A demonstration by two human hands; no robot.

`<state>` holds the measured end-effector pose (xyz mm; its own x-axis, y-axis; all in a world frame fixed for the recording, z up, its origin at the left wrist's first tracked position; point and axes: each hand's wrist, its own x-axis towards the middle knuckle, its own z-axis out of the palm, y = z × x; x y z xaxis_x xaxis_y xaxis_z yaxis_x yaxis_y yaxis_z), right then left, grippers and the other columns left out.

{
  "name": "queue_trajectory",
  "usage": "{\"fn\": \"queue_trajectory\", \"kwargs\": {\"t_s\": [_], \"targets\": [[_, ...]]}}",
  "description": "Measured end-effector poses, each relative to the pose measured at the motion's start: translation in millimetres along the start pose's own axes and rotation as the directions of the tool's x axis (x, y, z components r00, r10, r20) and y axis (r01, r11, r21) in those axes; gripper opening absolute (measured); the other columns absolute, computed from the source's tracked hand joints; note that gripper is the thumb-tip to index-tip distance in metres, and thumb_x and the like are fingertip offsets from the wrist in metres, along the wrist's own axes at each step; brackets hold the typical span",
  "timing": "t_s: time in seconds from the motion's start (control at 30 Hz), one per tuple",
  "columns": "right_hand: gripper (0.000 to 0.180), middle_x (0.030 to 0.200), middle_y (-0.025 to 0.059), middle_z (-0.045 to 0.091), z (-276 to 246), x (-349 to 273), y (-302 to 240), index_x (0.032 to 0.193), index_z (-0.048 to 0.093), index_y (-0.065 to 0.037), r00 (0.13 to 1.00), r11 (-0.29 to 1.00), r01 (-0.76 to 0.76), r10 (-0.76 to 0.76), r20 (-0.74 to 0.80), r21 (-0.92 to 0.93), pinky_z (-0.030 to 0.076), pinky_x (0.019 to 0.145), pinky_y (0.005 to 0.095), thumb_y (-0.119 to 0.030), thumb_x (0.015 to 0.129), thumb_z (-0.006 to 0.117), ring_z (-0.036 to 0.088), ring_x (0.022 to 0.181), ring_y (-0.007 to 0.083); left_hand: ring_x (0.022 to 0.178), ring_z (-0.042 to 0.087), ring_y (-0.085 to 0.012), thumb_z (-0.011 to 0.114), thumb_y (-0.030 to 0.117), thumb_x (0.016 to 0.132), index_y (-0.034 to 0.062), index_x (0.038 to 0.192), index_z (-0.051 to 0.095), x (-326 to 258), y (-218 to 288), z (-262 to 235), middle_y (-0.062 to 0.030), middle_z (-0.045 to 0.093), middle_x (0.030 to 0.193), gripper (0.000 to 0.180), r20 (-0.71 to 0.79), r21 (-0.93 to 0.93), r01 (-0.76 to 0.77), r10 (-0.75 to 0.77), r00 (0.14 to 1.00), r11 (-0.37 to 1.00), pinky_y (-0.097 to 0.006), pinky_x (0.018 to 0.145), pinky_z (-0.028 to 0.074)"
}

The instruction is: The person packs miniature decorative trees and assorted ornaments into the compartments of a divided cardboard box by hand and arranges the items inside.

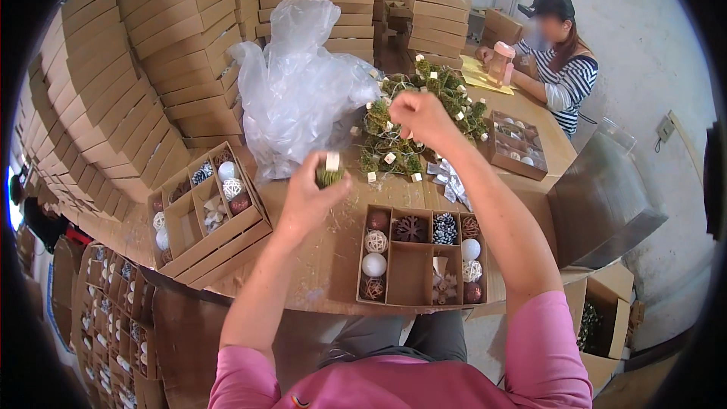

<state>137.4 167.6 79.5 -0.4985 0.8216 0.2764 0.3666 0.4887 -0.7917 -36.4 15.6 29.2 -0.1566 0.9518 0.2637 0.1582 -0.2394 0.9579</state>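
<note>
My left hand (307, 201) is closed around a small green mossy bundle (329, 175) with a pale square tag on top, held above the table. My right hand (424, 116) reaches over a pile of similar green bundles (390, 140) with pale tags and thin pale strings. Its fingers are pinched together, and whatever they may hold is too small to make out. Close in front of me lies a divided cardboard box (413, 304) of ornaments: balls, wicker balls, a pinecone, a brown snowflake. Its large middle compartment shows bare cardboard.
Crumpled clear plastic (299, 98) lies beyond my left hand. Another divided box (219, 238) sits at the left, a third (519, 172) at the right. Tall stacks of cardboard boxes (98, 98) line the far left. A person (568, 60) sits across the table near a pink-lidded bottle (500, 64).
</note>
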Motion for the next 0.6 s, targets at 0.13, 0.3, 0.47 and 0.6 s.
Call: {"fn": "queue_trajectory", "kwargs": {"t_s": [0.13, 0.3, 0.47, 0.6], "targets": [[0.011, 0.080, 0.0147, 0.061, 28.7, 19.1, 34.8, 0.085, 0.062, -0.004, 0.968, 0.949, 0.105, -0.166, -0.186, -0.298, 0.047, 0.068, 0.0362, -0.010, 0.077, 0.058, 0.061, 0.076, 0.0271, 0.069, 0.058, -0.0129, 0.062, 0.007, 0.078, 0.0042, 0.099, 0.046, -16.4, -48.0, 8.4, -0.0051, 0.057, 0.084, 0.026, -0.041, -0.322, 0.088, -0.107, 0.993, 0.943, -0.027, 0.064, 0.049], [0.039, 0.084, 0.0181, 0.061, 44.7, 34.0, 36.7, 0.096, 0.058, 0.001, 0.929, 0.560, 0.003, -0.308, -0.206, -0.828, 0.048, 0.081, 0.0400, -0.033, 0.076, 0.062, 0.059, 0.083, 0.0339, 0.065, 0.052, -0.0082, 0.064, 0.006, 0.078, 0.0031, 0.104, 0.046, -15.9, -59.1, 16.3, -0.0023, 0.054, 0.079, 0.032, -0.097, -0.350, 0.073, -0.114, 0.989, 0.934, -0.023, 0.057, 0.045], [0.033, 0.086, 0.0161, 0.063, 16.2, 46.0, 37.7, 0.091, 0.062, 0.001, 0.988, 0.878, -0.150, 0.124, -0.087, -0.454, 0.049, 0.067, 0.0360, -0.029, 0.076, 0.064, 0.061, 0.077, 0.0241, 0.064, 0.049, -0.0067, 0.062, 0.013, 0.081, 0.0027, 0.108, 0.046, -17.4, -59.9, 19.1, 0.0005, 0.051, 0.077, 0.033, -0.101, -0.427, 0.072, -0.127, 0.987, 0.901, -0.023, 0.058, 0.043], [0.023, 0.079, 0.0019, 0.058, -2.1, 31.9, 42.5, 0.086, 0.063, 0.000, 0.958, 0.937, -0.035, 0.131, -0.255, 0.348, 0.040, 0.069, 0.0278, -0.022, 0.080, 0.063, 0.048, 0.071, 0.0095, 0.067, 0.050, -0.0100, 0.059, 0.015, 0.083, 0.0032, 0.111, 0.046, -15.8, -58.4, 17.9, -0.0032, 0.054, 0.080, 0.033, -0.075, -0.413, 0.120, -0.165, 0.983, 0.903, -0.025, 0.063, 0.042]]}}
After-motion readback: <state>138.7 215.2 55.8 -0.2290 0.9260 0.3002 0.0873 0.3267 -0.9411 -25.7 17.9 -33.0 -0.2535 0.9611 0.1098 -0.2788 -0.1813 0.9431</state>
